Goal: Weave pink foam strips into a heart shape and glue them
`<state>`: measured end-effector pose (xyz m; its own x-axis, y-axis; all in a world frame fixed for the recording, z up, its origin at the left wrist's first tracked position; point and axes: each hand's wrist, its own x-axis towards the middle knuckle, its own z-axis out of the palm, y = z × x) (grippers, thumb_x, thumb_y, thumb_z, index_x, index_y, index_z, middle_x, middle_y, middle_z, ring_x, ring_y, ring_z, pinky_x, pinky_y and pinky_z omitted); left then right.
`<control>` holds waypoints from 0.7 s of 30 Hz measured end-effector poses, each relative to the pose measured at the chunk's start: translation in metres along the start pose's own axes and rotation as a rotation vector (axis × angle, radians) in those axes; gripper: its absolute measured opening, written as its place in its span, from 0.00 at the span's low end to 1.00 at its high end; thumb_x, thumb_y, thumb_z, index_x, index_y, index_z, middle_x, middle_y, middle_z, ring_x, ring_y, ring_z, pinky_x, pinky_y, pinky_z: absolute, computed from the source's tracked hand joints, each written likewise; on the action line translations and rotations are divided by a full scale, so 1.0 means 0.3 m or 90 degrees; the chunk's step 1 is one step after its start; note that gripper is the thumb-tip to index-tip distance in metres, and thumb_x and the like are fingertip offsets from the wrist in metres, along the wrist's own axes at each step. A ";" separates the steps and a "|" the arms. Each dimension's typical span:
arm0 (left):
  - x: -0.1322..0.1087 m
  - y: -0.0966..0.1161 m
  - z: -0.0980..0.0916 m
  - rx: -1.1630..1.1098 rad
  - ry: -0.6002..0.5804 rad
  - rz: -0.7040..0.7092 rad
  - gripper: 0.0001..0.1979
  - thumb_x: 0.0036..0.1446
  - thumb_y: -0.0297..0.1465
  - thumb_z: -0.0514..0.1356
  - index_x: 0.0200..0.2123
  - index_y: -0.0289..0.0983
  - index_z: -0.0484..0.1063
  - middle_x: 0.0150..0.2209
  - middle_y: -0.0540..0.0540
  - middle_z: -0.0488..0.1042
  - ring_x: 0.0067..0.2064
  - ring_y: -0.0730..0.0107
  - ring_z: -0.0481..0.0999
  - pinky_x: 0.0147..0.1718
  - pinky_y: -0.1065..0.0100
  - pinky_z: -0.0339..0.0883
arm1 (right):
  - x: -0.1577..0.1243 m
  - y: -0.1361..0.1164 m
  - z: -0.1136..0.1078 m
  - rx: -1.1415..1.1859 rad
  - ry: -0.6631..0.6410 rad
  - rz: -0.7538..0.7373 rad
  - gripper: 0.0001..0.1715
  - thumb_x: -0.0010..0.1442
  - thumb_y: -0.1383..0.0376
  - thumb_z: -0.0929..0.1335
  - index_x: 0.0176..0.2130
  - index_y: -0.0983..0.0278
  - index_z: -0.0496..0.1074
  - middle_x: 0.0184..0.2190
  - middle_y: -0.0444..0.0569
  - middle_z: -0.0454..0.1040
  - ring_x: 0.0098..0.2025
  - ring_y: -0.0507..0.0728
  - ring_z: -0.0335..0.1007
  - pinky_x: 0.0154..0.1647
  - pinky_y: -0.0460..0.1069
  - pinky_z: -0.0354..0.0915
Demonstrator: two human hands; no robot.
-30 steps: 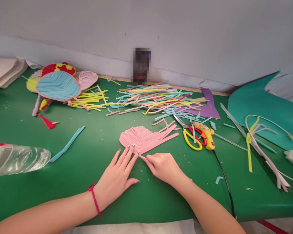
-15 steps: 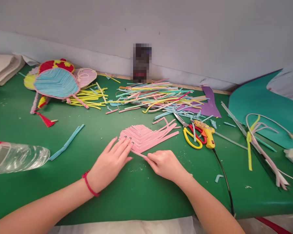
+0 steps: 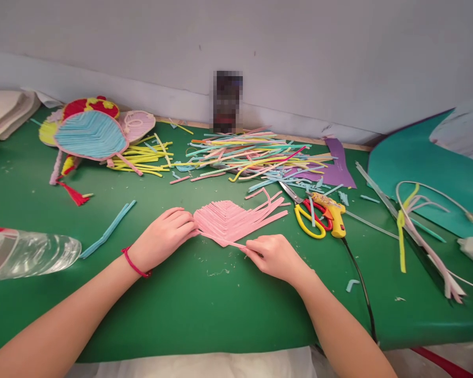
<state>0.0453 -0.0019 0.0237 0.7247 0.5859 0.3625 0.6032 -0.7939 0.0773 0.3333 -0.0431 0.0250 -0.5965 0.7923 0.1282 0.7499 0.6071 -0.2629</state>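
A pink leaf-shaped piece (image 3: 220, 218) made of pipe cleaners laid in a V pattern lies flat on the green table, its loose ends fanning out to the right. Along its lower left edge runs a single pink pipe cleaner (image 3: 216, 240). My left hand (image 3: 165, 233), with a red cord bracelet on the wrist, pinches that strip at its left end. At the other end my right hand (image 3: 274, 257) grips it between thumb and curled fingers. Scissors (image 3: 309, 218) with yellow and red handles and a yellow glue gun (image 3: 338, 218) lie right of the leaf piece.
A heap of coloured pipe cleaners (image 3: 252, 155) lies at the back beside purple paper (image 3: 341, 168). Finished fans (image 3: 90, 134) are stacked back left. A water bottle (image 3: 31, 254) lies at left, near blue pipe cleaners (image 3: 109, 229). Teal sheet (image 3: 421, 173) and cables stand right.
My left hand has drawn back left from lying flat on the leaf piece and now pinches the strip's left end. My right hand has shifted slightly right with the other end.
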 end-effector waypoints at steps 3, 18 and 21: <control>0.001 0.001 -0.002 -0.014 0.013 0.002 0.08 0.65 0.30 0.52 0.38 0.37 0.71 0.37 0.47 0.76 0.39 0.69 0.74 0.50 0.59 0.67 | 0.001 0.003 0.002 0.013 -0.008 0.002 0.22 0.67 0.62 0.60 0.22 0.63 0.65 0.16 0.42 0.65 0.19 0.48 0.55 0.24 0.46 0.42; 0.004 0.028 -0.024 0.013 0.021 -0.045 0.13 0.64 0.28 0.51 0.31 0.38 0.73 0.33 0.48 0.78 0.42 0.68 0.77 0.59 0.51 0.58 | 0.003 -0.027 -0.003 0.023 -0.045 -0.007 0.24 0.68 0.62 0.58 0.22 0.63 0.66 0.15 0.42 0.63 0.20 0.49 0.55 0.24 0.47 0.42; 0.002 0.036 -0.031 0.016 0.026 -0.047 0.13 0.64 0.27 0.51 0.29 0.38 0.72 0.33 0.48 0.78 0.43 0.67 0.77 0.61 0.49 0.56 | 0.004 -0.034 -0.003 0.032 -0.051 -0.014 0.25 0.68 0.62 0.58 0.21 0.63 0.65 0.15 0.42 0.63 0.20 0.49 0.55 0.24 0.47 0.42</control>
<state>0.0492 -0.0116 0.0335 0.6642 0.6352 0.3941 0.6630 -0.7441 0.0820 0.3252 -0.0482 0.0287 -0.6357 0.7698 0.0576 0.7219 0.6193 -0.3088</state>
